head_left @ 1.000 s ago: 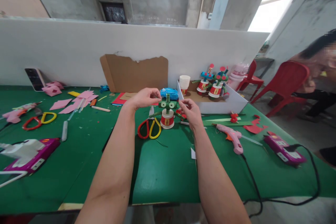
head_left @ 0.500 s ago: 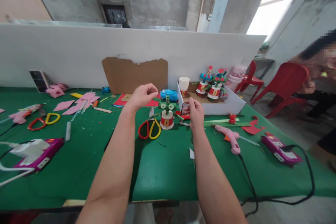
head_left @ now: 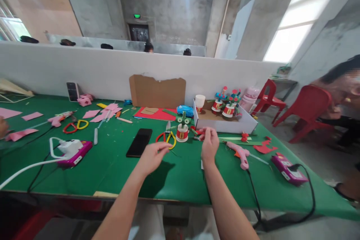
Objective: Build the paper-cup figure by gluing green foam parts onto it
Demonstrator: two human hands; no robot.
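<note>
Over the front of the green table, my left hand (head_left: 153, 157) is empty, its thumb and fingers apart, in front of the red-and-yellow-handled scissors (head_left: 173, 143). My right hand (head_left: 210, 145) has its fingertips pinched together; what they hold, if anything, is too small to make out. Between and beyond both hands stands a paper-cup figure (head_left: 182, 133) with a red band, green folded-paper arms and a green head with round eyes. A red piece (head_left: 198, 132) shows just past my right fingertips. To the left of my left hand lies a black phone (head_left: 140, 142).
A white box (head_left: 226, 124) holds similar cup figures (head_left: 228, 110) and paper cups. At right are a pink glue gun (head_left: 239, 153) and a purple power strip (head_left: 289, 170). Pink paper scraps (head_left: 108, 111) and another power strip (head_left: 75, 153) are at left. A person sits at far right.
My left hand has come down and nearer from beside the cup figure, uncovering the black phone. My right hand is still pinched, lower in view. The view has tilted up and shifted left.
</note>
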